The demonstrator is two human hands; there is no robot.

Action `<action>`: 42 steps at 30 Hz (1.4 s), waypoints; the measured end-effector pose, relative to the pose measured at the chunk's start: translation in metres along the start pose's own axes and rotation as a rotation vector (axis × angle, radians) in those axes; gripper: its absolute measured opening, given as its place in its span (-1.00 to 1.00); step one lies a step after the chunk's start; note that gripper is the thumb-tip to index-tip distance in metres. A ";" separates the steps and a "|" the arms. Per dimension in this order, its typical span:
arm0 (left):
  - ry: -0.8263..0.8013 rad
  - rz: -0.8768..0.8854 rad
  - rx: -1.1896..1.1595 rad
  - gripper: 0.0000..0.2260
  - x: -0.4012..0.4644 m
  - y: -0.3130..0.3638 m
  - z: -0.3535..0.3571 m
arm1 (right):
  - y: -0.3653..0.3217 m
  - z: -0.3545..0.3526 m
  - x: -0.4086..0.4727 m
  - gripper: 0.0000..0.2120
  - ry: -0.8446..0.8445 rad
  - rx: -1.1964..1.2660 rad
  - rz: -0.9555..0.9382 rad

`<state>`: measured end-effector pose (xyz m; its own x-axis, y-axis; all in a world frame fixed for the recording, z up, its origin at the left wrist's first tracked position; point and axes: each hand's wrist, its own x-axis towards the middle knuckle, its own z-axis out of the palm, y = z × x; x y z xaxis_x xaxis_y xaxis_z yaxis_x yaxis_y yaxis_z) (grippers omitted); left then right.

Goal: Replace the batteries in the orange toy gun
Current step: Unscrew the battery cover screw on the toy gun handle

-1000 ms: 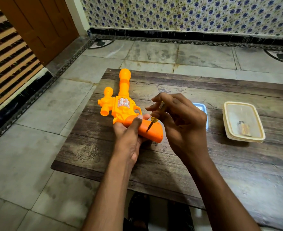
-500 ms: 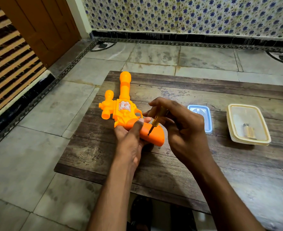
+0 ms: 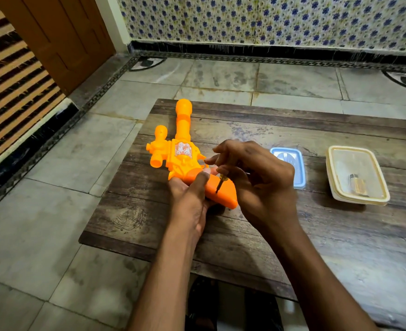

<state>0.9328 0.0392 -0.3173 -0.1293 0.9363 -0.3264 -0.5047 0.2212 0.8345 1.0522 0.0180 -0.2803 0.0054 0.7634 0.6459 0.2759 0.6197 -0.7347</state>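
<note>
Head view: the toy gun (image 3: 185, 161) is lain on the surface (image 3: 316, 235), barrel pointed away, its grip clasped by the left hand (image 3: 190, 199) while a screwdriver (image 3: 220, 183) is pinched by the right hand (image 3: 261, 182) onto it.

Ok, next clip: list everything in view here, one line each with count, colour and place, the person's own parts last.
toy gun: 1, orange, left part of table, barrel pointing away
screwdriver: 1, yellowish handle, dark shaft, tip on the gun's grip
lid: 1, blue, mid-table, partly behind right hand
container: 1, cream and clear, right side of table, small metallic item inside
table: 1, dark wood, on tiled floor
door: 1, brown, upper left
left hand: 1, holds gun's grip
right hand: 1, pinches screwdriver
</note>
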 end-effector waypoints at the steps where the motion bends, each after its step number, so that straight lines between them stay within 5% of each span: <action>1: 0.002 0.000 -0.005 -0.64 0.000 0.000 0.000 | 0.000 0.000 0.000 -0.67 -0.001 0.005 0.004; 15: 0.059 -0.049 -0.001 -0.65 -0.004 0.009 0.005 | -0.001 -0.010 0.010 -0.52 -0.190 0.226 0.123; 20: 0.007 -0.054 -0.002 -0.70 -0.007 0.009 0.008 | 0.000 -0.014 0.017 -0.73 -0.208 0.277 0.165; 28: 0.044 -0.054 -0.016 -0.69 -0.006 0.010 0.013 | 0.011 -0.015 0.016 -0.76 -0.013 0.063 0.095; 38: 0.044 -0.049 -0.036 -0.77 -0.002 0.011 0.008 | 0.011 -0.018 0.011 -0.71 -0.056 0.007 0.026; 42: 0.065 -0.047 -0.033 -0.62 -0.001 0.009 0.004 | 0.004 -0.016 0.011 -0.65 -0.133 -0.001 -0.005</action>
<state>0.9317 0.0416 -0.3084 -0.1593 0.9054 -0.3934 -0.5390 0.2541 0.8030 1.0687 0.0264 -0.2727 -0.1238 0.7780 0.6159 0.2762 0.6232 -0.7317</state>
